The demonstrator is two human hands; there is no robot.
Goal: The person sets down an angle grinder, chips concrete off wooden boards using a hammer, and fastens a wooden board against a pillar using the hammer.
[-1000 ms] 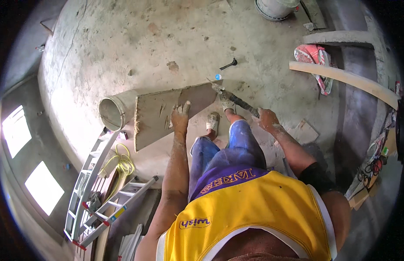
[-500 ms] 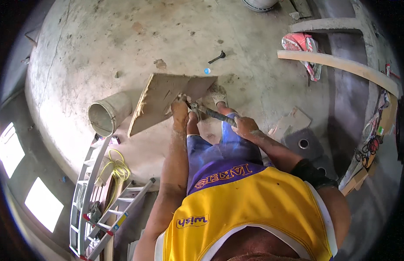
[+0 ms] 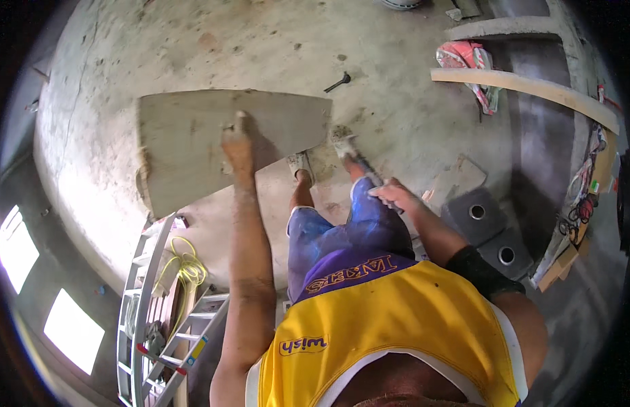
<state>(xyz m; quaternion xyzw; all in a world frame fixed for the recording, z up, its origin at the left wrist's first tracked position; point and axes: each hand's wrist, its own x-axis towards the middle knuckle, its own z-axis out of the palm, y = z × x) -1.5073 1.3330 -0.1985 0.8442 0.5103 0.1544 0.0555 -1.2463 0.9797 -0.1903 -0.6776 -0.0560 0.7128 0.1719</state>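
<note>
- Toward the left edge of the floor (image 3: 193, 54), swung out during the last half second with the left hand (image 3: 238, 148): a grey board (image 3: 186, 136), showing more of its broad face and hiding the bucket visible then;
- Beside the right leg (image 3: 370, 218), lowered and drawn off from the left hand: a dark-handled tool (image 3: 371, 173), near the board's right end yet apparently not touching it; probably not working on the board at this instant;
- Over the board's face, by its lower edge: left fingers (image 3: 242, 122), bent; cannot tell whether pinching the board;
- Around the tool's handle: right hand (image 3: 394, 195), fingers curled and pressed in a grip;
- Nearer the floor's right edge: dark slabs (image 3: 459, 209) with round holes, well apart from the board.
</note>
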